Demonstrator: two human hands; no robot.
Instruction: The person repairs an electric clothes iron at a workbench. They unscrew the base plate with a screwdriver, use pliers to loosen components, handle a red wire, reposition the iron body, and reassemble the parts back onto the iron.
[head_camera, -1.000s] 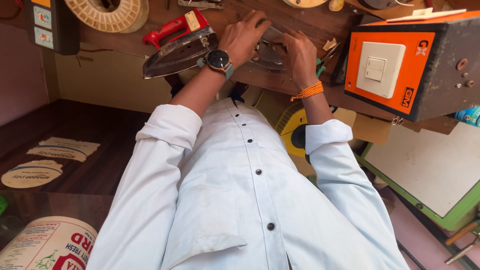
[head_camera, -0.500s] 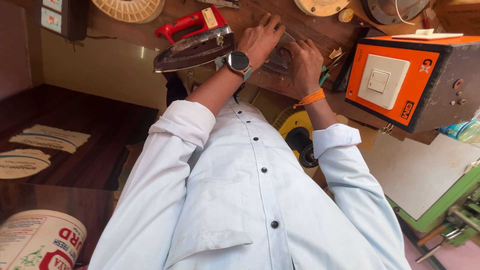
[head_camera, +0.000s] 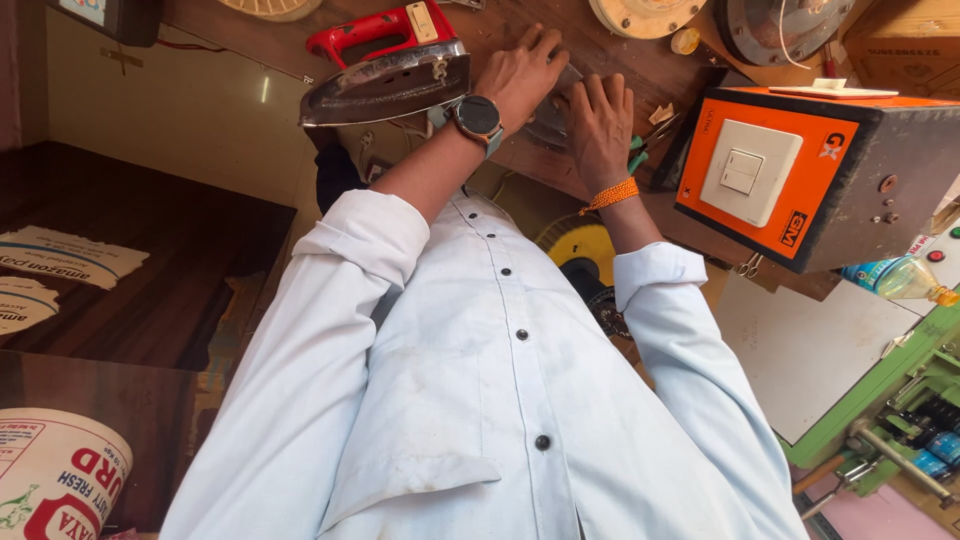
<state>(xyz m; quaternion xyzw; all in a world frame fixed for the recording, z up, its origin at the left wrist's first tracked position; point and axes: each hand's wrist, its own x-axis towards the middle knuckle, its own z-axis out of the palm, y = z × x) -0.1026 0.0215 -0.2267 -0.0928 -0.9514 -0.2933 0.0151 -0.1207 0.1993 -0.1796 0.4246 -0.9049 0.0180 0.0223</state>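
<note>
My left hand (head_camera: 520, 75), with a dark watch (head_camera: 477, 117) on its wrist, lies on a flat grey metal part (head_camera: 556, 112) on the wooden bench (head_camera: 600, 50). My right hand (head_camera: 600, 115), with an orange thread band at the wrist, presses on the same part from the right, fingers spread over it. Most of the part is hidden under the two hands. A clothes iron (head_camera: 385, 75) with a red handle sits just left of my left hand. My white buttoned shirt fills the lower half of the view.
An orange and black switch box (head_camera: 790, 170) stands right of my hands. Green-handled pliers (head_camera: 637, 155) lie beside my right hand. A yellow disc (head_camera: 585, 250) sits below the bench. A white bucket (head_camera: 55, 480) is bottom left, and a green machine (head_camera: 890, 420) and a plastic bottle (head_camera: 895, 280) are at the right.
The view has shifted, so the iron and box sit lower and nearer. Both hands stay on the metal part, moving only slightly.
</note>
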